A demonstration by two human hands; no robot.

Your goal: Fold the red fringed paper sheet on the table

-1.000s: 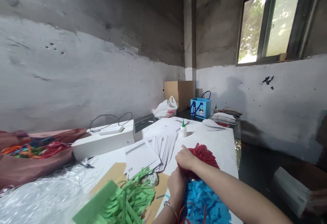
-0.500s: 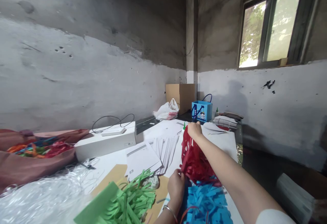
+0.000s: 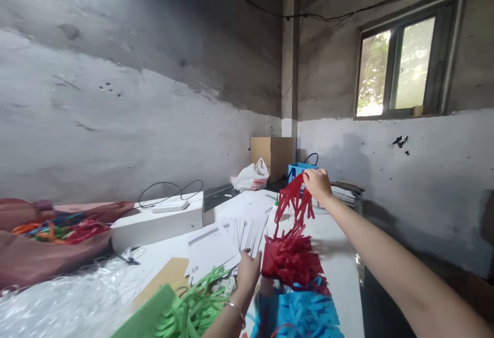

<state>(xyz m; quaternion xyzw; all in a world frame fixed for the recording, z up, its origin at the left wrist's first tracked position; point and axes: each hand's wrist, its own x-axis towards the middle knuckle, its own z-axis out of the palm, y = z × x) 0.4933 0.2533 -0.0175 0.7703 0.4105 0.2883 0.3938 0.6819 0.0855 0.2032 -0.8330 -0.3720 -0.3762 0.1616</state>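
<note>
My right hand (image 3: 317,183) is raised over the table and pinches the top of a red fringed paper strip (image 3: 295,196). Cut ends dangle from it towards a pile of red fringed paper (image 3: 294,258) lying below. My left hand (image 3: 249,271), with a bangle on the wrist, is over the near edge of some fanned white cards (image 3: 249,232). Its thumb and fingers are apart and hold nothing visible; whether they touch the cards I cannot tell. Blue fringed paper (image 3: 304,312) lies just in front of the red pile, and green fringed paper (image 3: 189,309) is left of my left wrist.
A glue bottle with a green tip (image 3: 276,202) stands behind the red pile. To the left are a long white box (image 3: 158,219), clear plastic strands (image 3: 69,302) and a pinkish bag (image 3: 34,263) of coloured strips. A cardboard box (image 3: 272,157), white plastic bag (image 3: 250,176) and blue bag (image 3: 295,169) stand behind.
My right hand has lifted rightward, drawing a red strip up from the pile. My left hand has left the red paper and moved left to the cards. The view has tilted up slightly.
</note>
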